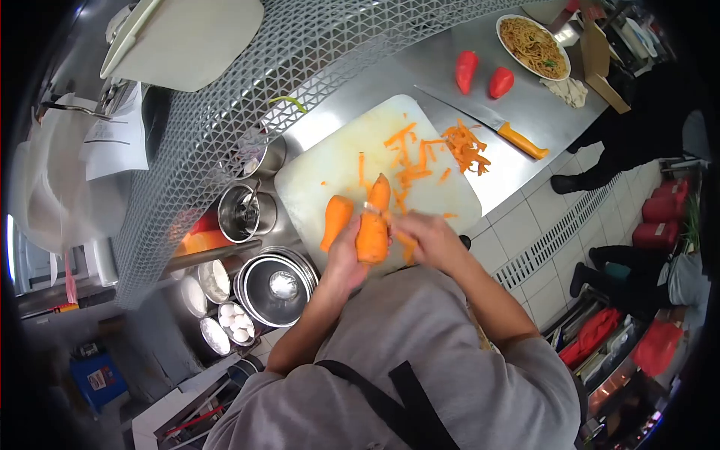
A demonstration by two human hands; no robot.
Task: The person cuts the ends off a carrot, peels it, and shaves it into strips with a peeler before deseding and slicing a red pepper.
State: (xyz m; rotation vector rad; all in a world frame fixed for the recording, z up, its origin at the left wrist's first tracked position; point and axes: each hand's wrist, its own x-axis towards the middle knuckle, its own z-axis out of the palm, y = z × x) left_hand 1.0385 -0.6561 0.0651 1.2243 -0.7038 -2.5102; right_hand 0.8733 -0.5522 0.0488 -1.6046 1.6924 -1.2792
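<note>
My left hand is closed around a thick carrot above the near side of a white cutting board. Across that carrot lies the metal blade of a peeler, its handle gripped in my right hand and partly blurred. Another carrot rests on the board just left of the held one. Orange peel strips are scattered over the board, and more peelings form a pile past its right edge on the steel counter.
A knife with a yellow handle lies beyond the peelings, near two red peppers and a plate of noodles. Metal bowls and a bowl of eggs stand left. Mesh shelving overhangs the counter. Other people stand at right.
</note>
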